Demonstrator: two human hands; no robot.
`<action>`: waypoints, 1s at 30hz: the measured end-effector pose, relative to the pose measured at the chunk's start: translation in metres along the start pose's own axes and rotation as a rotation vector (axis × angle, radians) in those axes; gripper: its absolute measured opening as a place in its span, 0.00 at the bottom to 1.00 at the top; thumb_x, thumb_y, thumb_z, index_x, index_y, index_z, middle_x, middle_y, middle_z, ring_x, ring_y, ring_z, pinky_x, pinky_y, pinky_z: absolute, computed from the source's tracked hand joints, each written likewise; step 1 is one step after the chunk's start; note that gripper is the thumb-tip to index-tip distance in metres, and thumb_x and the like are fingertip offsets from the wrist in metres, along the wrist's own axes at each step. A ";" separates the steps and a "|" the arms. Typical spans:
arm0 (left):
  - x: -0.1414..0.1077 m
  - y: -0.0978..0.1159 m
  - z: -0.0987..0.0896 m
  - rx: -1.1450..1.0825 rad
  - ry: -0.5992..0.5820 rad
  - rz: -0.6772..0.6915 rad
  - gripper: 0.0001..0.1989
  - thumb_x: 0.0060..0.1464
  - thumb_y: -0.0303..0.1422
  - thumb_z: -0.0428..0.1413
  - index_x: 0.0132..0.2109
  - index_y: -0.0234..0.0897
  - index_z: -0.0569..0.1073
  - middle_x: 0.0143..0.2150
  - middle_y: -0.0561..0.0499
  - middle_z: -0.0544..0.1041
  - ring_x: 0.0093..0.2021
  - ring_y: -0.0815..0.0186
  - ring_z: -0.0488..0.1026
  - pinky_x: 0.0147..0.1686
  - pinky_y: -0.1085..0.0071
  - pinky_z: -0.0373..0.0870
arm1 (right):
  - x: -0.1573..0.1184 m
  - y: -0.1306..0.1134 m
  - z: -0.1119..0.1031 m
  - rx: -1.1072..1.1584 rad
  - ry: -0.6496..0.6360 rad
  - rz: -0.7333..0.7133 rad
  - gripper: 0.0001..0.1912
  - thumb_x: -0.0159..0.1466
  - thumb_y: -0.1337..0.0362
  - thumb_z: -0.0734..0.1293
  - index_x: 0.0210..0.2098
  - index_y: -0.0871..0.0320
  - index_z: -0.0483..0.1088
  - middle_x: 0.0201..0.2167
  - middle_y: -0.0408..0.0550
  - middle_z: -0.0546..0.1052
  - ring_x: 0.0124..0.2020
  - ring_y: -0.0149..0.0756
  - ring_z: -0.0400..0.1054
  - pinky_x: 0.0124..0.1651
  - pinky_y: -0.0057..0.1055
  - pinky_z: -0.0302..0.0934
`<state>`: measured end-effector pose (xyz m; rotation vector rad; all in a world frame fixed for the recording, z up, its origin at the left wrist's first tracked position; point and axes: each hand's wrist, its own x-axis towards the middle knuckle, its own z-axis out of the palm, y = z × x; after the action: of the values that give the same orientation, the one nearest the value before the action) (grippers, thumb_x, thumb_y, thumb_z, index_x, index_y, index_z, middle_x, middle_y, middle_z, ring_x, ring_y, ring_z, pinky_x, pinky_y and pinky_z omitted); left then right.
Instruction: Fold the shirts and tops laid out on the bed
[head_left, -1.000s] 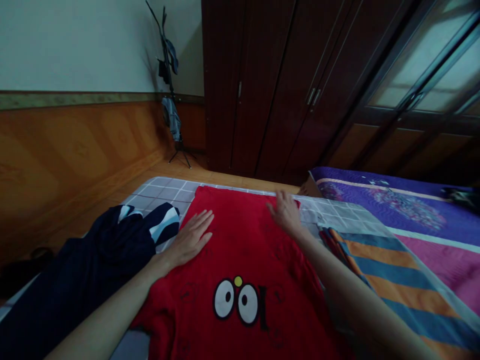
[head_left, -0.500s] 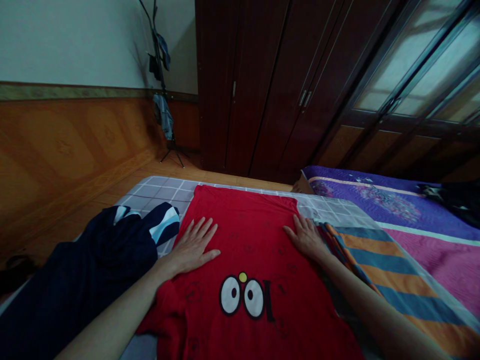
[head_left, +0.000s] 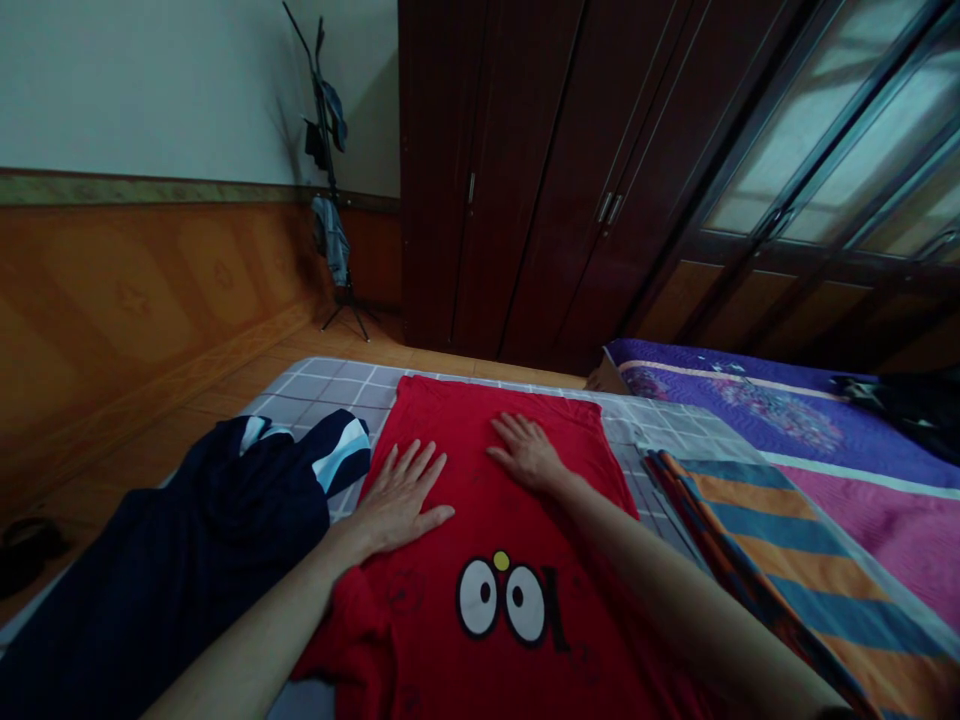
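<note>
A red T-shirt [head_left: 450, 600] with two big printed cartoon eyes and a yellow dot lies spread on the bed's grey checked sheet [head_left: 341, 381]. My left hand [head_left: 403, 500] rests flat on the shirt's left side, fingers spread. Over the upper middle of the cloth lies my right hand [head_left: 529, 452], palm down with its fingers stretched out. Neither hand grips anything. The shirt's near end runs out of view at the bottom, and my right forearm covers part of its right side.
Dark navy clothing [head_left: 225, 540] with light blue and white trim lies crumpled on the left. Folded striped orange and teal fabric [head_left: 787, 530] is on the right, beside a purple and pink bed [head_left: 750, 390]. Beyond stand a dark wardrobe [head_left: 517, 200] and a coat rack [head_left: 324, 150].
My right hand has slid left from the shirt's right edge to its upper middle. My left hand stays on the left side. The view has shifted slightly.
</note>
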<state>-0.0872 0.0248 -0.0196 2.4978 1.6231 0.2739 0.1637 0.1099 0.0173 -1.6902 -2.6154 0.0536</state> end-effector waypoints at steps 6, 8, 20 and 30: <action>0.002 0.004 -0.010 -0.049 -0.097 -0.030 0.41 0.57 0.58 0.39 0.68 0.36 0.47 0.70 0.40 0.40 0.69 0.47 0.33 0.63 0.44 0.34 | 0.025 0.087 -0.031 -0.066 0.085 0.372 0.31 0.68 0.55 0.51 0.61 0.75 0.54 0.60 0.77 0.57 0.62 0.66 0.50 0.55 0.63 0.45; 0.001 0.006 -0.013 -0.040 -0.103 -0.035 0.41 0.57 0.58 0.40 0.69 0.37 0.46 0.70 0.41 0.39 0.69 0.48 0.32 0.63 0.44 0.33 | 0.030 0.056 -0.017 -0.067 0.119 0.311 0.33 0.68 0.53 0.52 0.63 0.74 0.51 0.63 0.76 0.52 0.63 0.64 0.46 0.57 0.61 0.43; -0.002 0.011 -0.019 -0.074 -0.114 -0.059 0.42 0.58 0.58 0.37 0.69 0.35 0.44 0.71 0.42 0.38 0.69 0.51 0.29 0.64 0.47 0.30 | 0.086 -0.018 0.000 0.052 0.140 -0.059 0.27 0.70 0.57 0.49 0.63 0.63 0.55 0.63 0.65 0.58 0.63 0.55 0.51 0.59 0.55 0.47; 0.001 0.009 -0.016 -0.109 -0.069 -0.050 0.42 0.57 0.58 0.39 0.68 0.33 0.49 0.70 0.38 0.43 0.69 0.48 0.34 0.64 0.46 0.32 | 0.143 -0.128 0.037 0.174 0.087 -0.414 0.22 0.69 0.55 0.55 0.60 0.53 0.60 0.64 0.49 0.60 0.64 0.42 0.50 0.64 0.43 0.46</action>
<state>-0.0826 0.0223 -0.0023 2.3570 1.5963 0.2597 -0.0137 0.1874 -0.0131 -1.0516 -2.7410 0.1869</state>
